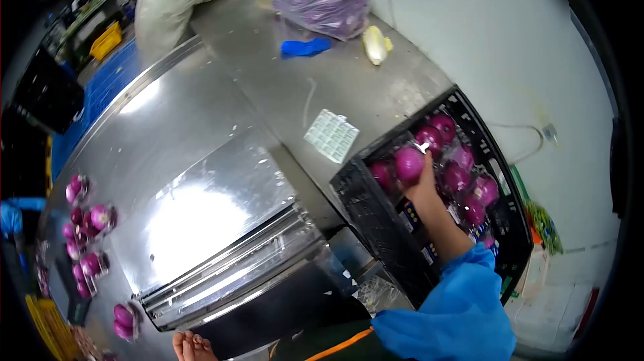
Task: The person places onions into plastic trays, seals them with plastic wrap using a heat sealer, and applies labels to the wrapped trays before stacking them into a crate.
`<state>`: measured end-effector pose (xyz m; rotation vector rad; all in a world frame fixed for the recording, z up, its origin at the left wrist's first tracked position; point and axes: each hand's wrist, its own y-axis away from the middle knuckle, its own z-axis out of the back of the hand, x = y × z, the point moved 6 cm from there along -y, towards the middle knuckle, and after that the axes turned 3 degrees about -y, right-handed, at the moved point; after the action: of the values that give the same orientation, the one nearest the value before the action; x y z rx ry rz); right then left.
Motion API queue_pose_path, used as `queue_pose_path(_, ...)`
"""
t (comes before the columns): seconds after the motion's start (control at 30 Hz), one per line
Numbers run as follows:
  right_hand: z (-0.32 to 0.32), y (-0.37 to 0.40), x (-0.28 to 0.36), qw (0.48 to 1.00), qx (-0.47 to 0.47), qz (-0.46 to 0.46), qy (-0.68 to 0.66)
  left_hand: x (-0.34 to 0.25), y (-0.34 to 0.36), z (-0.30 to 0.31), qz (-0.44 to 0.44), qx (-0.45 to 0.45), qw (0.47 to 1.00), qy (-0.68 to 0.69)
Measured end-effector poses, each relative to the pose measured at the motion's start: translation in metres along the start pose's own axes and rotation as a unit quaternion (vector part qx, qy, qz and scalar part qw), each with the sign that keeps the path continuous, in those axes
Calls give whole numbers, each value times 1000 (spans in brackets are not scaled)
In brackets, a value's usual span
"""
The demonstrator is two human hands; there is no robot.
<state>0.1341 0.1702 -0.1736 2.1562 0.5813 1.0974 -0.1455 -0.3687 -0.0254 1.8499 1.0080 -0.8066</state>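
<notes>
My right hand (422, 187) reaches into a black plastic crate (382, 227) on the right. Its fingers are closed on a plastic-wrapped pack of red onions (408, 164), partly hidden by the hand. More wrapped red onions (457, 177) lie around it in the crate. At the bottom edge, my left hand (192, 346) is partly cut off by the frame. Its fingers are curled together, and nothing shows in them. Beside it, a wrapped pack of two red onions (124, 321) lies on the metal table; several more onion packs (94, 218) lie farther left.
A wrapping machine with a shiny metal plate (215, 187) takes up the middle. Behind it are a pale gridded tray (332, 136), a blue strip (306, 47), a napa cabbage (376, 44) and a bag of purple produce (322, 2). A blue sleeve (23, 210) shows at far left.
</notes>
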Motion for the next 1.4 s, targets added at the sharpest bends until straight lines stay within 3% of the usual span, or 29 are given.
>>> queue_pose_path(0.03,2,7,3,999,-8,24,44,1,0,19,2,-21,1000,2)
queue_pose_path(0.07,-18,27,-4,995,44,-53,-68,0,0,41,7,-72,997,3)
queue_pose_path(0.1,-23,31,0,994,105,-11,7,-7,-5,60,-45,-109,992,-55)
queue_pose_path(0.13,-26,37,6,984,159,40,76,-10,2,88,-62,-220,972,-49)
queue_pose_path(0.17,-46,71,-3,979,183,-7,88,-20,7,110,-76,-238,967,-45)
queue_pose_path(0.2,-31,42,9,950,275,12,148,-32,13,118,-101,-297,949,-29)
queue_pose_path(0.23,-25,32,10,971,172,44,161,-41,14,133,-128,-325,937,-28)
queue_pose_path(0.27,16,-43,30,976,166,-33,134,-48,11,159,-138,-349,926,-41)
queue_pose_path(0.37,13,-29,43,967,77,35,241,-57,-30,254,-196,-397,881,-166)
queue_pose_path(0.43,10,-10,50,951,51,83,292,-54,-61,332,-146,-494,826,-229)
queue_pose_path(0.5,-1,21,55,930,30,137,339,-57,-104,437,-101,-576,724,-367)
queue_pose_path(0.57,-9,56,64,901,5,192,388,-93,-113,460,-36,-614,620,-488)
queue_pose_path(0.67,-23,108,78,856,-26,263,443,-104,-150,546,48,-592,602,-534)
queue_pose_path(0.73,-34,143,85,826,-40,300,475,-89,-177,581,106,-435,795,-410)
queue_pose_path(0.77,-44,159,88,811,-38,319,489,-72,-186,584,135,-344,870,-325)
queue_pose_path(0.8,-56,175,90,797,-29,335,501,-84,-173,547,77,-404,886,-213)
queue_pose_path(0.87,-90,203,77,776,9,354,522,-81,-180,545,36,-344,937,-52)
queue_pose_path(0.93,-120,223,46,766,67,352,533,-88,-177,517,-6,-337,939,61)
queue_pose_path(1.03,-179,250,-61,758,227,316,524,-80,-176,489,-54,-349,906,234)
queue_pose_path(1.07,-205,284,-127,741,315,341,485,-82,-176,481,-47,-338,905,255)
queue_pose_path(1.1,-218,298,-165,740,308,271,532,-86,-177,471,-40,-325,904,276)
queue_pose_path(1.13,-233,325,-209,732,326,298,518,-97,-173,454,-43,-315,904,286)
queue_pose_path(1.2,-254,369,-277,656,427,294,549,-128,-165,416,-81,-256,928,258)
queue_pose_path(1.3,-270,400,-362,631,540,156,535,-174,-162,335,-99,-124,977,145)
queue_pose_path(1.4,-286,400,-429,701,550,-104,442,-197,-156,220,-98,-41,994,38)
